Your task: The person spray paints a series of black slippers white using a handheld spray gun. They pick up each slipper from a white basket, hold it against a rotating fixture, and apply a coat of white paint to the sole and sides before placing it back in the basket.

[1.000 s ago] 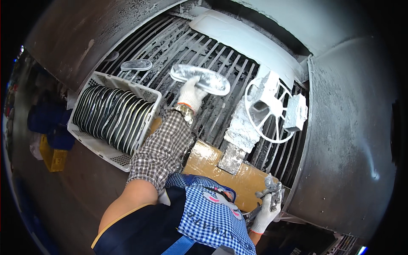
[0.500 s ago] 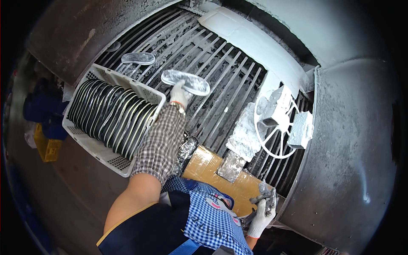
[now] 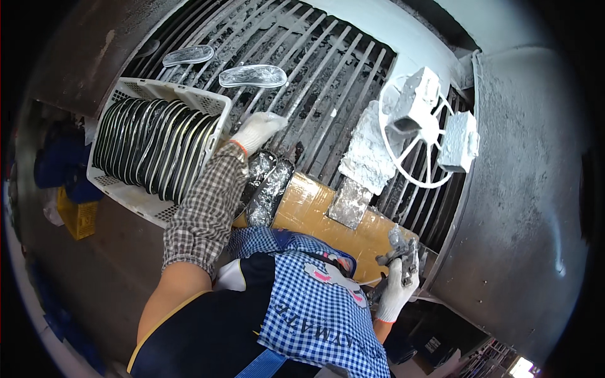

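Note:
My left hand (image 3: 259, 131), in a white knitted glove, is over the metal bars (image 3: 309, 82) with its fingers loosely extended and nothing seen in it. Just beyond it, a shoe sole (image 3: 253, 76) coated silvery white lies across the bars. A second silvery sole (image 3: 188, 55) rests farther left. At the lower right my gloved right hand (image 3: 398, 286) is closed round a paint-crusted grey spray gun (image 3: 403, 252). Left of my left forearm stands a white plastic crate (image 3: 217, 104) holding a tight row of black soles (image 3: 154, 148) with pale edges.
Shiny black wrapped bundles (image 3: 270, 189) lie below my left hand, beside a tape-covered brown board (image 3: 302, 205) at the near edge. A white-coated spoked wheel (image 3: 421, 129) with block-shaped pieces stands on the right. Metal walls (image 3: 529, 164) enclose the grate. A yellow basket (image 3: 77, 214) is at far left.
My left hand has let go of the silvery sole, leaving it on the bars, and has drawn back toward me. My right hand still holds the spray gun. The whole view has shifted.

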{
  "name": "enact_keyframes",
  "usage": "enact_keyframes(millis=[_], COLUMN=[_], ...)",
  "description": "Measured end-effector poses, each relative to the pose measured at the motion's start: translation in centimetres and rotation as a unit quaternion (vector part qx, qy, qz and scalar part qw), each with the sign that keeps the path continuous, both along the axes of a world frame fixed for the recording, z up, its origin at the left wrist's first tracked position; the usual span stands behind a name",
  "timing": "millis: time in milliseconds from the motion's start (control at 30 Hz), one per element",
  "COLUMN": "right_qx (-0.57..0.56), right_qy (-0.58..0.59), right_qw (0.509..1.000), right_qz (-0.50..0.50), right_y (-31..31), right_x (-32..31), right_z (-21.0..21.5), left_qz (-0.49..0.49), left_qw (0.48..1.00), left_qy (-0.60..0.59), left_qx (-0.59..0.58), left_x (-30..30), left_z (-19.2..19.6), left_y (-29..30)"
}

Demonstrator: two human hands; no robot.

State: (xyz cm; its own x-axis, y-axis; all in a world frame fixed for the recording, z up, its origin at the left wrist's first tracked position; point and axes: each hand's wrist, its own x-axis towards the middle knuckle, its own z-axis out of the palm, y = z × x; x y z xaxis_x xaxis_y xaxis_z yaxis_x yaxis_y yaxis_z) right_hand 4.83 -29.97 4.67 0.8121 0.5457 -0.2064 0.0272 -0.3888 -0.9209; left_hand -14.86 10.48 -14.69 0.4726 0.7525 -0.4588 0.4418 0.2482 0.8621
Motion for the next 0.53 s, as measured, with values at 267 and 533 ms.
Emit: enact_keyframes(millis=[267,533], right_qx=[0.014,0.064], right_qy=[-0.027,0.027], right_qw=[0.999,0.997], right_qz=[0.013,-0.022], right_y=[-1.5,-3.6], right_x=[0.7,0.9], right_z=[-0.6,-1.8], left_qz=[-0.354,-0.414], left_qw=[0.847,0.773], left_qy=[0.365,0.449], left_qx=[0.155,0.171], left_x=[-1.4,0.3], left_z=[4.1,4.4], left_y=[-3.9,-3.6])
